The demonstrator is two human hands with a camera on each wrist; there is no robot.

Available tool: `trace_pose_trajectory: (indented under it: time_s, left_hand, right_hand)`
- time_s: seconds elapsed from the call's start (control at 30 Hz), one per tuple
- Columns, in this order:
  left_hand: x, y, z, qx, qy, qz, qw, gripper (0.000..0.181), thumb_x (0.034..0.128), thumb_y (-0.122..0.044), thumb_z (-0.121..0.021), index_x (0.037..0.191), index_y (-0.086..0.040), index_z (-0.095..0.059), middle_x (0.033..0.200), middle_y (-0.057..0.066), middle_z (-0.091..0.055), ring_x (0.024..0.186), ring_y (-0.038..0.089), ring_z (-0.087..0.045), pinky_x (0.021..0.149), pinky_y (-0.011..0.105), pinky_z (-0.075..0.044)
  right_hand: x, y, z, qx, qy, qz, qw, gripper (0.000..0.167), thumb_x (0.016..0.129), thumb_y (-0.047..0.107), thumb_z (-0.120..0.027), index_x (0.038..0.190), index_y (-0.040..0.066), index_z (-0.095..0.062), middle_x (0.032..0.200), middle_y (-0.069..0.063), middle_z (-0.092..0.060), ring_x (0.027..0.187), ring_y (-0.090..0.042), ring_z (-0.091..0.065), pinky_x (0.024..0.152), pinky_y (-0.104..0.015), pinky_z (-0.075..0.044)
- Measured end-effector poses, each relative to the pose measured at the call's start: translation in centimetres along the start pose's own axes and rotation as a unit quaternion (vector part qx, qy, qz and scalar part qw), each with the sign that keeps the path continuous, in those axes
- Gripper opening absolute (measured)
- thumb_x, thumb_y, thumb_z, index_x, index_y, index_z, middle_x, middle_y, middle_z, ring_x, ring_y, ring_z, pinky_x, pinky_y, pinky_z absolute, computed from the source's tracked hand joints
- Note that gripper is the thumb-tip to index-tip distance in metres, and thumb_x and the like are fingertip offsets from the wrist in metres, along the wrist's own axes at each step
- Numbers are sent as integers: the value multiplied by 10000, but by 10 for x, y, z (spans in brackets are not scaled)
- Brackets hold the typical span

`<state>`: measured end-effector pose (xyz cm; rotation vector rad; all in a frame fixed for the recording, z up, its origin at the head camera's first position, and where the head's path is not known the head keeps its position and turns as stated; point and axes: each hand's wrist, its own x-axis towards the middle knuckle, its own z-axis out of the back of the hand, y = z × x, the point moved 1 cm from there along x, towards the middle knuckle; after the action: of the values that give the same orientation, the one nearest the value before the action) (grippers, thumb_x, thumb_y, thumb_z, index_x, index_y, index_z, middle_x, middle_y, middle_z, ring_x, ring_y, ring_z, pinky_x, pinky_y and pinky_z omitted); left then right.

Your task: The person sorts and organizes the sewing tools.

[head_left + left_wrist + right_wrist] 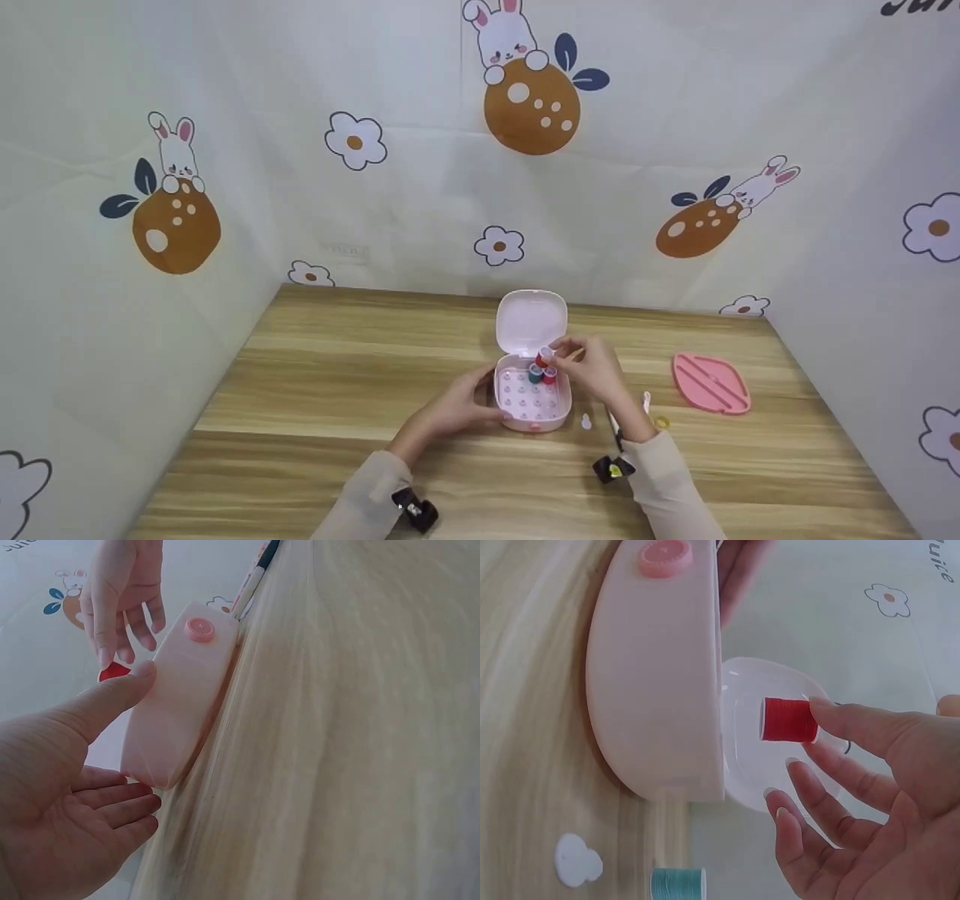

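A pale pink box (534, 427) stands with its lid (532, 322) raised, its inside floor patterned. At its left side, my left hand (459, 403) holds it, thumb at the front corner and fingers along the side. My right hand (592, 366) is above the box's back right part. Between its thumb and fingertips it pinches a red thread spool (789, 720). Inside the box, a green thread spool (535, 374) and another red spool (550, 376) stand side by side, close under the held one.
Right of the box lie a small white flat piece (586, 421), a black-and-white slim tool (615, 429) partly under the right arm, and a yellow ring (661, 422). A pink slotted tray (712, 384) is farther right. A teal spool (676, 883) shows beside the box.
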<state>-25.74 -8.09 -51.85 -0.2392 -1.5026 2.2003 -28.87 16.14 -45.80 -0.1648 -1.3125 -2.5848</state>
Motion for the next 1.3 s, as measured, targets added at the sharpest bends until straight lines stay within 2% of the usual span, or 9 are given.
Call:
trace_pose_trajectory:
  time_s: [0.2,0.47,0.57,0.77,1.0,1.17,1.3]
  left_hand:
    - [0,1,0,-149,-17,-95,9998,891,827,-64,-865,1558,112,-388,1576,301,-469,1499,438,-417,1296,559,-267]
    - [1,1,0,-188,5,-179,9997,873,838,-59,-857,1555,115,-391,1580,299,-467,1504,437,-409,1297,550,-271]
    - [0,1,0,-124,27,-103,9999,883,840,-82,-862,1560,108,-387,1586,292,-464,1507,431,-407,1297,551,-270]
    - [0,1,0,-139,37,-22,9999,891,841,-92,-866,1571,87,-387,1595,275,-462,1512,408,-409,1303,530,-267]
    - [0,2,-1,-107,5,-90,9999,887,834,-81,-865,1563,98,-393,1591,283,-462,1507,427,-408,1295,556,-272]
    - [1,1,0,-101,34,-54,9999,895,834,-86,-861,1568,98,-383,1599,279,-453,1512,415,-407,1300,529,-275]
    - [1,0,0,-149,11,34,9999,909,836,-103,-866,1577,89,-376,1609,272,-443,1524,406,-390,1309,524,-254]
  right_hand:
    - [2,0,-6,28,171,62,9998,127,870,24,-810,970,-43,-767,840,-117,-733,751,-250,-666,639,-216,-541]
    - [5,2,-16,224,369,21,9991,167,888,74,-833,967,-51,-756,818,-125,-754,694,-199,-695,567,-171,-549]
    - [5,2,-20,296,354,-14,9989,146,881,54,-835,953,-45,-755,812,-127,-754,670,-154,-676,563,-162,-553]
    - [6,3,-27,198,312,162,9992,127,864,35,-843,910,-46,-757,804,-154,-763,681,-180,-698,554,-160,-535]
    - [6,3,-34,39,224,22,9997,134,859,59,-852,899,-23,-754,748,-83,-729,647,-97,-628,552,-165,-494]
    - [6,-1,-39,-58,102,-87,9999,122,857,56,-850,884,-13,-753,669,-7,-660,591,-57,-559,525,-157,-463]
    - [6,-3,-43,-94,15,-45,9999,111,850,39,-847,870,-20,-754,643,1,-640,581,-52,-533,514,-153,-439]
